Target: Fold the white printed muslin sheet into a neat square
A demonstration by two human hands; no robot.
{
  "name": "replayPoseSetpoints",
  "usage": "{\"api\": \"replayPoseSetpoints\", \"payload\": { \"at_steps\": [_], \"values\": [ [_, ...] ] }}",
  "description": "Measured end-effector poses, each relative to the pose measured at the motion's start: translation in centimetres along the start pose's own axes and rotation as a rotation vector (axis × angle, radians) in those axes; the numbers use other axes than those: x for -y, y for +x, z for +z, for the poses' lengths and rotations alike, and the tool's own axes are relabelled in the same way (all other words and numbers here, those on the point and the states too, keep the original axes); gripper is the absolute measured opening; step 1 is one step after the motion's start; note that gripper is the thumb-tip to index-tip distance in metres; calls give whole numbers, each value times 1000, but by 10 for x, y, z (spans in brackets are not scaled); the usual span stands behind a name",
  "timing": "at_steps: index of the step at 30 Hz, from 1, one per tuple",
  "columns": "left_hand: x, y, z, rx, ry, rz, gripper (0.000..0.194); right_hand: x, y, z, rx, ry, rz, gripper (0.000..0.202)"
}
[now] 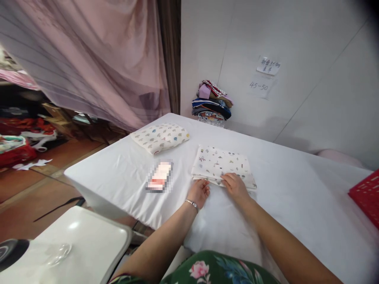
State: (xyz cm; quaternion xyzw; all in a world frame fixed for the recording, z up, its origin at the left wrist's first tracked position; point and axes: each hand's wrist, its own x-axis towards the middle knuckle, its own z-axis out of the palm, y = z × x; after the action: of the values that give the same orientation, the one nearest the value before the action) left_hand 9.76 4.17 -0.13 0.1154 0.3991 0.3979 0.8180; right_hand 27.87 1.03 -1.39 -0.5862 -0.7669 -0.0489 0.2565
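Observation:
A folded white cloth with small printed figures (pixel 222 163) lies flat on the white-covered table (pixel 284 197) in front of me. At its near left corner is my left hand (pixel 199 192), palm turned up, fingers curled at the cloth's edge. My right hand (pixel 236 186) rests on the near edge, right of the middle, with its fingertips pressed together on the fabric. Further left lies a puffy white cloth item with grey and coloured prints (pixel 161 137). A phone (pixel 160 176), pixelated, lies between that item and my left arm.
Folded clothes (pixel 211 103) are stacked by the wall behind the table. A red basket (pixel 367 197) stands at the right edge. At the lower left is a white stool or small table (pixel 79 240). A pink curtain (pixel 118 59) hangs at the back left.

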Motion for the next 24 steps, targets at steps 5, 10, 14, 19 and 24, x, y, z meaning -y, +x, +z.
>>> {"api": "replayPoseSetpoints", "payload": {
  "at_steps": [5, 10, 14, 19, 24],
  "values": [
    [-2, 1, -1, -44, -53, 27, 11, 5, 0, -2, 37, -37, -17, 24],
    [0, -1, 0, -27, -74, 39, 12, 23, 5, -6, 61, -82, -32, 28],
    [-3, -5, -1, -14, -45, 29, 12, 35, 19, 0, 84, -90, -40, 26],
    [-17, -15, -12, 30, 103, 31, 11, 40, 32, 11, 91, -94, -78, 26],
    [-37, -18, -29, -45, 223, 130, 18, 39, 35, 13, 88, -92, -89, 24]
  ]
}}
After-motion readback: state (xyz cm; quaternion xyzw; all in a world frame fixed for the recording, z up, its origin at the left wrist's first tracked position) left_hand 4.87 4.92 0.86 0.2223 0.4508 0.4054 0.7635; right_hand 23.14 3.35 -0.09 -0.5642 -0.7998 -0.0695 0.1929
